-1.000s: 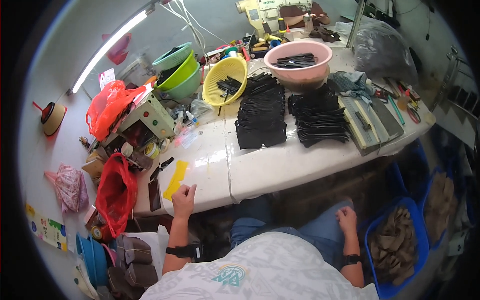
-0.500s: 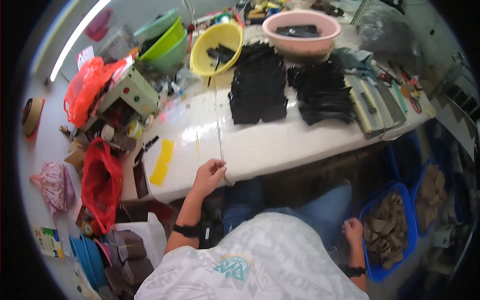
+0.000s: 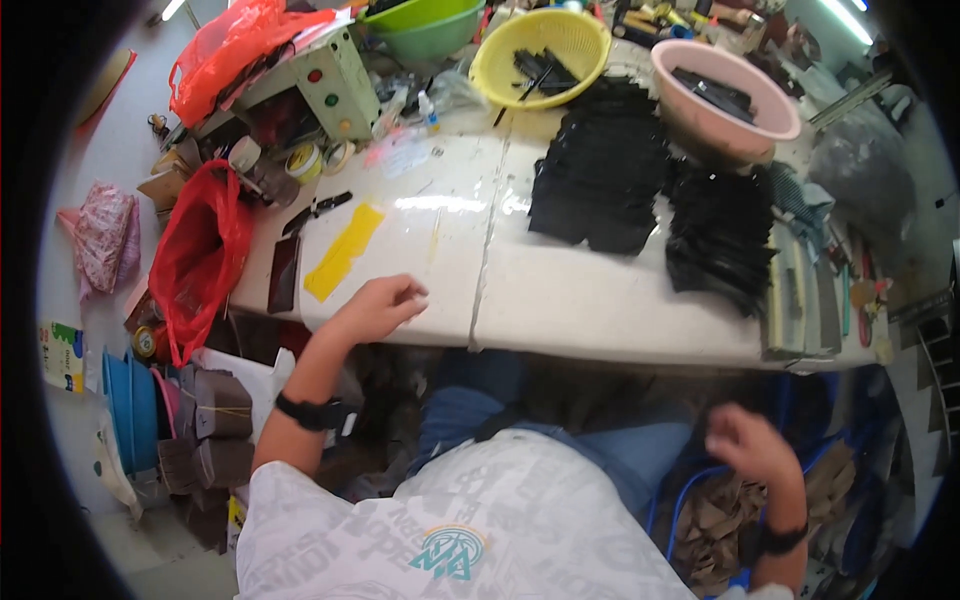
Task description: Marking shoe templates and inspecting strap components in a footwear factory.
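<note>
My left hand (image 3: 382, 306) hovers over the table's front edge with fingers loosely bent and apart, and I see nothing in it. A wavy-edged yellow strip (image 3: 342, 255) lies just beyond that hand, beside a dark flat rectangular object (image 3: 284, 273) and a black-handled tool (image 3: 318, 210). My right hand (image 3: 748, 442) is raised below the table edge, near a blue bin of brown pieces (image 3: 715, 525); motion blurs its fingers. Farther back on the table lie two stacks of black strips, a left stack (image 3: 600, 175) and a right stack (image 3: 718, 235).
The white table (image 3: 590, 310) carries a yellow basket (image 3: 490, 62) and a pink basin (image 3: 680, 110), both holding black pieces. A metal box (image 3: 345, 85) and an open red bag (image 3: 200, 260) stand at left. Grey-and-cream slabs (image 3: 800, 300) lie near the right end.
My view has turned rightward. My left hand has shifted left along the table edge and its fingers have loosened. My right hand has risen from beside the blue bin toward the table edge.
</note>
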### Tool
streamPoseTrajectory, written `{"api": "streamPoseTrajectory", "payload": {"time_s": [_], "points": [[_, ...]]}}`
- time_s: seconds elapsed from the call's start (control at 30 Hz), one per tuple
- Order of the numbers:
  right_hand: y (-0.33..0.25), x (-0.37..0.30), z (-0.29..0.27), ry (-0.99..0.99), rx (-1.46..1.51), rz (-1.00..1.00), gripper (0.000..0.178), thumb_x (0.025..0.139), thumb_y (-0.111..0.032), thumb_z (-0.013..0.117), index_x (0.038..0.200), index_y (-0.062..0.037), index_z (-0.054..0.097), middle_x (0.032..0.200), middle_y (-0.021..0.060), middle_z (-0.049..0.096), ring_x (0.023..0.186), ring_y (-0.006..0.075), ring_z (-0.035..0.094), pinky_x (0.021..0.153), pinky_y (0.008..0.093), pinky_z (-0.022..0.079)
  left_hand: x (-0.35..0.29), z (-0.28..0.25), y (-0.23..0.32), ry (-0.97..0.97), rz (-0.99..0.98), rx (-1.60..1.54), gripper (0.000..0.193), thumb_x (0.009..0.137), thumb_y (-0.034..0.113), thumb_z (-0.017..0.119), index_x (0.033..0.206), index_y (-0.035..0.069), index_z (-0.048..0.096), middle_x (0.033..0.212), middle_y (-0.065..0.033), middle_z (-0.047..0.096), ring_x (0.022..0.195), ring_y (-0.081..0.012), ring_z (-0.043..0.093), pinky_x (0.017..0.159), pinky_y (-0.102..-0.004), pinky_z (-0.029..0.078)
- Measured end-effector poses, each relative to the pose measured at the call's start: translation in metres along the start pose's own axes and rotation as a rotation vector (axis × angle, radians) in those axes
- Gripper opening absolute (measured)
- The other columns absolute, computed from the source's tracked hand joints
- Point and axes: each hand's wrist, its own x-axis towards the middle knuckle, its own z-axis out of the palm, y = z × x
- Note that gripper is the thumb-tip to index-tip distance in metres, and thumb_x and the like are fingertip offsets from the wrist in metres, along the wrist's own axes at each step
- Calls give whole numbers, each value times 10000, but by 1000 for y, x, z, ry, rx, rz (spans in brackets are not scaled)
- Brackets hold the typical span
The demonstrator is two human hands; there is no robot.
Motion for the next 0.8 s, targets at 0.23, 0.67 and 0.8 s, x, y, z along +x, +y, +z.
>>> {"api": "streamPoseTrajectory", "payload": {"time_s": [0.23, 0.67, 0.8], "points": [[-83, 208, -30, 871, 275, -286, 437, 863, -152, 704, 1220, 33, 536, 1021, 190, 681, 875, 317, 681, 800, 395, 530, 143, 98, 53, 552, 382, -93, 237, 882, 115, 692, 1101, 35, 653, 1023, -92, 686, 942, -200, 660, 783, -330, 534], [-112, 281, 53, 1031, -551, -687, 280, 831, -113, 596, 1083, -6, 658, 1303, 179, 579, 1257, 341, 508, 1069, 530, 376, 327, 42, 157, 542, 896, 205, 202, 910, 104, 617, 1080, 1, 653, 1151, -184, 627, 1113, -363, 577, 973, -415, 455], [-103, 279, 66, 990, -598, -730, 289, 823, -127, 626, 1082, -6, 667, 1317, 148, 581, 1270, 311, 504, 1088, 527, 354, 376, 57, 162, 509, 909, 339, 266, 931, 180, 608, 1119, -3, 654, 1213, -191, 607, 1130, -367, 575, 998, -426, 451]]}}
